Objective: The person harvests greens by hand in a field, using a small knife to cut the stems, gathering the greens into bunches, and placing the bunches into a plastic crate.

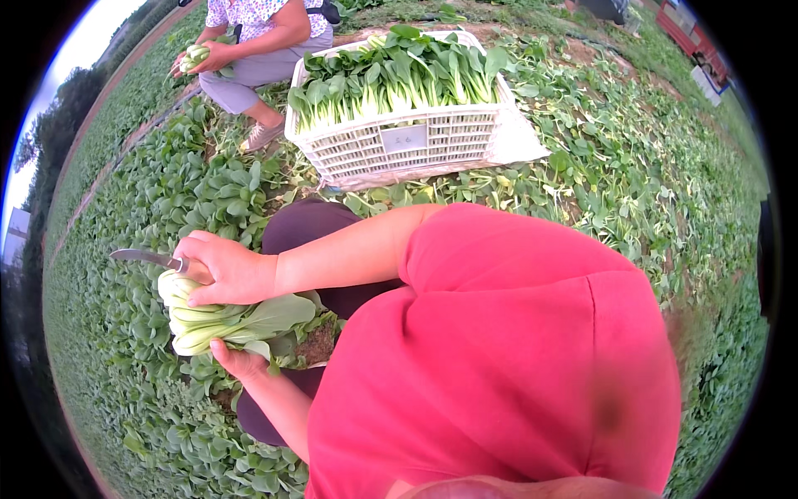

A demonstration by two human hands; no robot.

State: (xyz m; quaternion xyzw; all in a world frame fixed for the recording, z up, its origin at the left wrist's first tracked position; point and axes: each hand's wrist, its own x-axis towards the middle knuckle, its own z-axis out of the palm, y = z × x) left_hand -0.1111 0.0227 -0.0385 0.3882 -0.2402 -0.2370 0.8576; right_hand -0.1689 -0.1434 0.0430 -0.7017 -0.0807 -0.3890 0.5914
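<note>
My right hand is closed around the wooden handle of a knife. Its curved metal blade points away past my fingers. The thumb and palm of that hand also press on a bunch of bok choy, pale stem bases outward and leaves toward me. From the other side, my left hand supports the same bunch, its thumb showing against the stems. Leaves hide most of its fingers. Both hands are in front of my knees, above the growing plants.
A white plastic crate packed with upright bok choy rests on a pale sheet to my right. Beyond it, a crouching person holds more bok choy. Rooted plants spread ahead; cut leaves litter the ground.
</note>
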